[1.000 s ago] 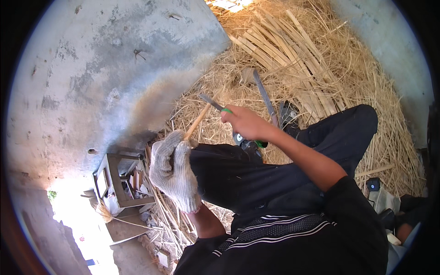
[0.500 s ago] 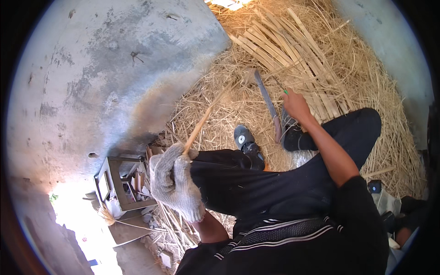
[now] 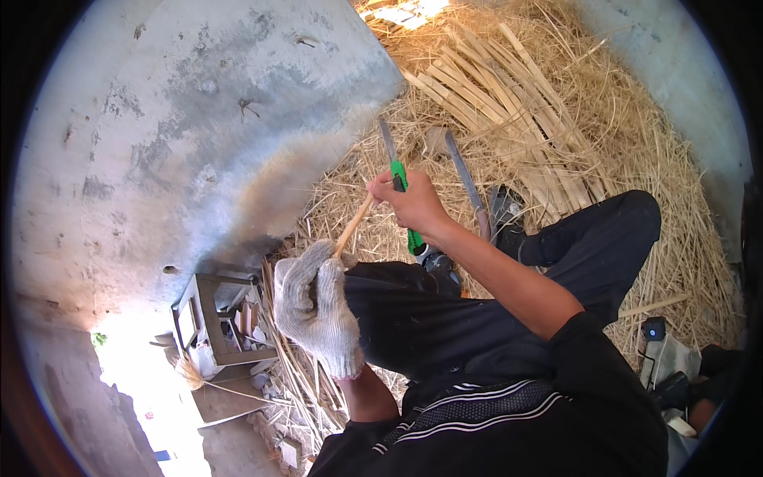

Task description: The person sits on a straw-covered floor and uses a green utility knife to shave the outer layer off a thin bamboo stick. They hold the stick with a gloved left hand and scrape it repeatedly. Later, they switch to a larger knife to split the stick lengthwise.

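Note:
In a thick grey knitted glove, my left hand (image 3: 314,306) is closed around the near end of a slim bamboo strip (image 3: 355,226). The strip slants up and to the right, away from the glove. My bare right hand (image 3: 417,205) grips a green utility knife (image 3: 399,176), its long blade out and pointing away from me. Thumb and fingertips of that hand meet the far end of the strip, beside the knife's handle. Whether the blade touches the strip I cannot tell.
A long knife with a wooden handle (image 3: 465,171) lies on the straw near my shoe (image 3: 509,226). Beyond it several flat bamboo strips (image 3: 509,99) are piled on loose shavings (image 3: 660,151). A worn wall (image 3: 183,119) rises at left, above a wooden stool frame (image 3: 208,318).
My right hand has swung left with the utility knife, from beside the long knife to the bamboo strip's far end. The gloved left hand still holds the strip, shifted slightly right.

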Available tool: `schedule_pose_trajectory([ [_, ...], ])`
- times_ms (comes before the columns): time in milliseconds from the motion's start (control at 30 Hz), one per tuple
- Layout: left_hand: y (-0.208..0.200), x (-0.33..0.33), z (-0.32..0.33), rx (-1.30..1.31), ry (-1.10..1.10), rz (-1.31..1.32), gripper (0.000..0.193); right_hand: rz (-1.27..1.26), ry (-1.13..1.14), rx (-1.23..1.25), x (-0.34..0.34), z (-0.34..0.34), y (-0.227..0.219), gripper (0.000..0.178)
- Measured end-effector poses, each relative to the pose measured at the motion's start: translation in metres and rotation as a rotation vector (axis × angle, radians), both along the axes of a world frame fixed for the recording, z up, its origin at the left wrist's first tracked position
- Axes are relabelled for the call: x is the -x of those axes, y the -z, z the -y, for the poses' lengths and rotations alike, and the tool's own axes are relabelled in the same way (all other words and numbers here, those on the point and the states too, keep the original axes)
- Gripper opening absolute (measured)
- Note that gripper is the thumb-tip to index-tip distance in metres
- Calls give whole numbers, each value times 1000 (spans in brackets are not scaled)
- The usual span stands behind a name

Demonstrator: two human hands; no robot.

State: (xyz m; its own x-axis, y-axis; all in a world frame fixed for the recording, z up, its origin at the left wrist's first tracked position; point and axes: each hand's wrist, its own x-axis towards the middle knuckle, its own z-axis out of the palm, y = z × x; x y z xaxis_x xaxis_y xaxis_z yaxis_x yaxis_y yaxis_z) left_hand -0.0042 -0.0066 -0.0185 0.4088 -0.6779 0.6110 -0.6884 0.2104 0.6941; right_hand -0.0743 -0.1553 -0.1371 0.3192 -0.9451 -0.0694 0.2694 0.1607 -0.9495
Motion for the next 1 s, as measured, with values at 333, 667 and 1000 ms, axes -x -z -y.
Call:
schedule_pose_trajectory([
  [333, 1, 1, -5, 13, 31, 109, 15, -82, -15, -24, -6, 7, 8, 22],
  [667, 1, -11, -1, 44, -53, 238, 15, -217, 713, -282, 27, 82, 32, 33],
  [1000, 9, -31, -1, 90, -84, -160, 13, -736, 10, 370, 114, -2, -28, 45],
])
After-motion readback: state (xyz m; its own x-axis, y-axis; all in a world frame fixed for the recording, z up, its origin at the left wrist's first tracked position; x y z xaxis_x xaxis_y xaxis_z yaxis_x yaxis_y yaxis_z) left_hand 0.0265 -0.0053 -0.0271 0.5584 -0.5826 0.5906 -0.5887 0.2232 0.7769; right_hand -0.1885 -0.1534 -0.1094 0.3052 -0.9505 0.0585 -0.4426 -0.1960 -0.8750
